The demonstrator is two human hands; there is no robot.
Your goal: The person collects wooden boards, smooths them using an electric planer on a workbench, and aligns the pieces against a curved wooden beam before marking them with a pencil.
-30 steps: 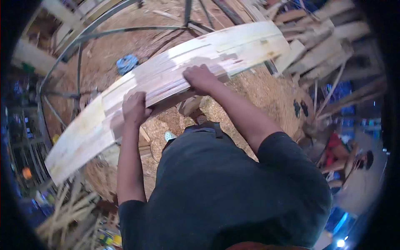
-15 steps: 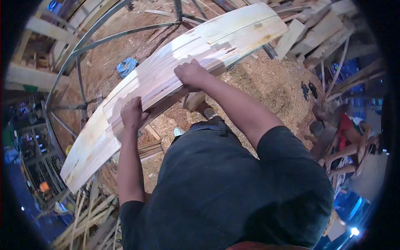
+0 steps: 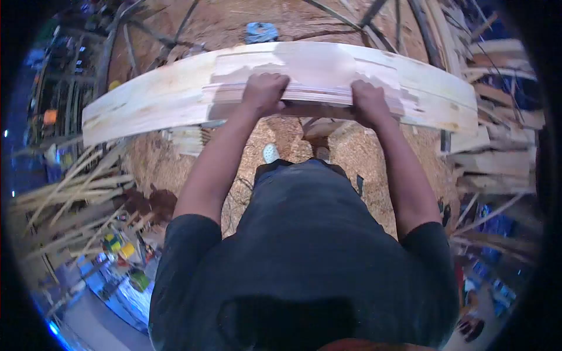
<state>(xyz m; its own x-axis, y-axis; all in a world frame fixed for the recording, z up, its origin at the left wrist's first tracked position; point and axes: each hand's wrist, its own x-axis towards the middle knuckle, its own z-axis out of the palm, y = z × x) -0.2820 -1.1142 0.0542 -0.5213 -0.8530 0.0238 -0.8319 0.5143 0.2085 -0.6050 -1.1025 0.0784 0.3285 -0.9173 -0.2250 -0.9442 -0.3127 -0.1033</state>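
Note:
A long pale wooden plank (image 3: 140, 99) stretches across the upper part of the view, bowed by the lens. At its middle lies a shorter stack of thin wooden boards (image 3: 319, 92), with layered near edges. My left hand (image 3: 265, 93) is closed over the near edge of the stack, left of its centre. To the right, my right hand (image 3: 370, 102) is curled over the same edge. Both thumbs and the undersides of the fingers are partly hidden. Shadows of my arms and head fall on the wood.
Sawdust (image 3: 374, 158) covers the ground around my feet. Offcuts and boards (image 3: 497, 152) are piled at the right, and long sticks (image 3: 88, 181) at the left. Metal frame bars (image 3: 374, 26) and a crumpled blue bag (image 3: 261, 32) are beyond the plank.
My view has turned, so the plank now runs level across it instead of slanting. Both hands remain closed at the near edge of the boards.

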